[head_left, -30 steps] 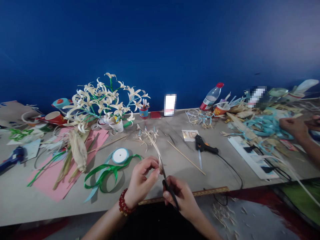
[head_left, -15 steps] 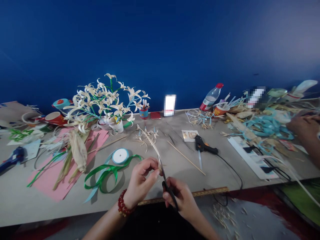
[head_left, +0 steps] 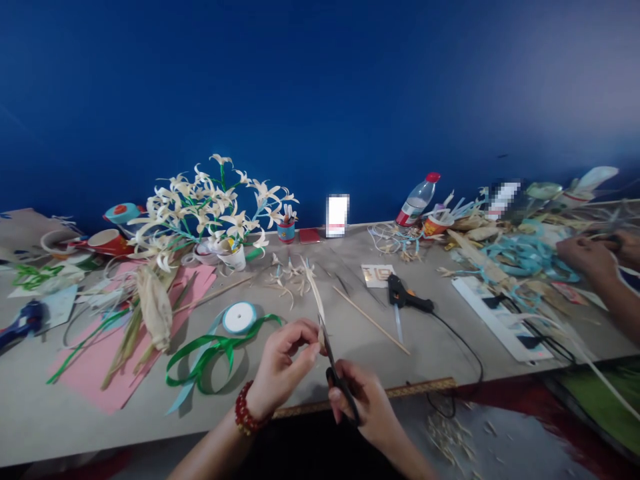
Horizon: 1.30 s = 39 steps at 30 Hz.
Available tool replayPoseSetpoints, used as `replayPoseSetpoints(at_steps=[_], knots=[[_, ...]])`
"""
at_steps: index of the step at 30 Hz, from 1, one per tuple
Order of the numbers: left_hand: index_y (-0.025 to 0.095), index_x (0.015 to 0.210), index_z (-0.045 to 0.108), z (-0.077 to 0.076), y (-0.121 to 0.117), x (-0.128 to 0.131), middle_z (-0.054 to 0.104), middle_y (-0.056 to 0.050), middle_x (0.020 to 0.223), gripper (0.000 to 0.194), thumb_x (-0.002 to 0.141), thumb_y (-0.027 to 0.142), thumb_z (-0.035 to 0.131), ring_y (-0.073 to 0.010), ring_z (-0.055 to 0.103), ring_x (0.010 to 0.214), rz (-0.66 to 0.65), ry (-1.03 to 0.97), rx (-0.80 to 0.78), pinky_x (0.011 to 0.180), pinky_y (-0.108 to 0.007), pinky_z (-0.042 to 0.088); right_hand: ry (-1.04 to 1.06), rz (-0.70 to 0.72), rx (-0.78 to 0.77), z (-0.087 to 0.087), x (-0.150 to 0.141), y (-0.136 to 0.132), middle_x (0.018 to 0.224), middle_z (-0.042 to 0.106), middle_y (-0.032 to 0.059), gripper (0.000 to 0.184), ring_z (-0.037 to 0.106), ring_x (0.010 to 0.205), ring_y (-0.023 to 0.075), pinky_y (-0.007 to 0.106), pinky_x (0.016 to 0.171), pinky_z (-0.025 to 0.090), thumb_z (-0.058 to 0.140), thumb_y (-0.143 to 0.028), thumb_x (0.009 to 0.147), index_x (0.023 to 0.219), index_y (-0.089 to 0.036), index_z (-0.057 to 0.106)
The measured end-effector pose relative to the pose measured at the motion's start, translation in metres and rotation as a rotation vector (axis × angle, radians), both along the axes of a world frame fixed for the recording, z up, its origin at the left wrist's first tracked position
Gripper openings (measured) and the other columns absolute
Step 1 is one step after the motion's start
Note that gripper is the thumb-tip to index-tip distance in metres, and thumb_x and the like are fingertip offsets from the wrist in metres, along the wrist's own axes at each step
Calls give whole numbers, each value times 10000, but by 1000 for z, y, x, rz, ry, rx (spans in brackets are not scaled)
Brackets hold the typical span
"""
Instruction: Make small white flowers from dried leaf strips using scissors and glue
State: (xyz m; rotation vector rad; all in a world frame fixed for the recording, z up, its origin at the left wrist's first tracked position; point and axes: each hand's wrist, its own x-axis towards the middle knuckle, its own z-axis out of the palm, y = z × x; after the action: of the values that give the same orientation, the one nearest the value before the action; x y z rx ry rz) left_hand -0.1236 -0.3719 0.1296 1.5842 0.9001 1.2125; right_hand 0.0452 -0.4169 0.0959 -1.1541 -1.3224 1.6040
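Observation:
My left hand, with a red bead bracelet at the wrist, pinches the lower end of a pale, thin husk strip whose split tips point away from me. In my right hand are black-handled scissors. Their blades meet the strip close to my left fingertips; whether they are parted I cannot tell. Just beyond the strip lie several small husk pieces with pale blue stems. A ribbon spool and a loose green ribbon rest left of my left hand.
Husk flowers stand in cups at the back left. Pink paper carries dried husks. Right of centre are a thin stick, a black glue gun with its cord, and a power strip. Another person's hands work at far right.
The strip's tips have spread apart into separate strands and point more upright. My hands hold nearly the same place. At far right, the other person's hands have moved further into view.

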Motion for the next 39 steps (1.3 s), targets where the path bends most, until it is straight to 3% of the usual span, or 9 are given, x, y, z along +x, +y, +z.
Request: replayPoseSetpoints(at_steps=[6, 14, 20, 23, 27, 31, 39], knots=[[162, 788, 575, 1, 2, -2, 652, -74, 836, 151, 908, 254, 576, -176, 633, 769, -113, -113, -95, 694, -277, 487, -39, 12, 9, -2, 6, 1, 476, 495, -54, 485, 423, 425, 100, 225, 465, 327, 628, -664, 759, 665, -216, 468], [162, 801, 568, -1, 11, -12, 670, -77, 808, 175, 894, 308, 598, -174, 648, 737, -175, -74, -225, 705, -302, 521, -58, 20, 41, -17, 13, 6, 419, 504, -51, 460, 420, 385, 96, 223, 440, 305, 600, -620, 804, 642, -206, 482], [155, 786, 574, -10, 21, -13, 674, -59, 776, 229, 871, 362, 625, -165, 652, 705, -237, -48, -346, 691, -296, 510, -48, -112, -29, -34, 16, 16, 409, 494, -52, 462, 412, 370, 91, 217, 408, 299, 609, -615, 803, 636, -198, 503], [156, 791, 576, -12, 21, -13, 676, -55, 760, 217, 875, 352, 616, -165, 654, 702, -264, -11, -353, 697, -294, 498, -16, -157, -18, -26, 18, 23, 512, 561, -26, 413, 426, 420, 95, 218, 406, 312, 663, -580, 785, 713, -188, 552], [166, 801, 567, -8, 19, -13, 660, -32, 702, 156, 877, 298, 601, -151, 636, 656, -304, 59, -349, 654, -271, 481, 114, -225, 72, -3, 14, 39, 744, 627, 5, 375, 478, 536, 102, 217, 469, 380, 800, -435, 692, 888, -185, 603], [169, 768, 555, -5, 18, -13, 643, -17, 694, 122, 858, 239, 598, -126, 610, 600, -370, 95, -332, 598, -239, 469, 169, -187, 124, 14, 5, 51, 751, 624, -5, 322, 518, 609, 113, 230, 568, 427, 796, -334, 689, 901, -181, 608], [144, 818, 576, -8, 19, -22, 645, -27, 681, 178, 885, 305, 611, -113, 574, 585, -307, -13, -392, 587, -222, 458, 174, -213, 91, 14, 2, 48, 702, 627, -10, 239, 524, 571, 120, 242, 537, 407, 763, -223, 670, 839, -189, 597]])
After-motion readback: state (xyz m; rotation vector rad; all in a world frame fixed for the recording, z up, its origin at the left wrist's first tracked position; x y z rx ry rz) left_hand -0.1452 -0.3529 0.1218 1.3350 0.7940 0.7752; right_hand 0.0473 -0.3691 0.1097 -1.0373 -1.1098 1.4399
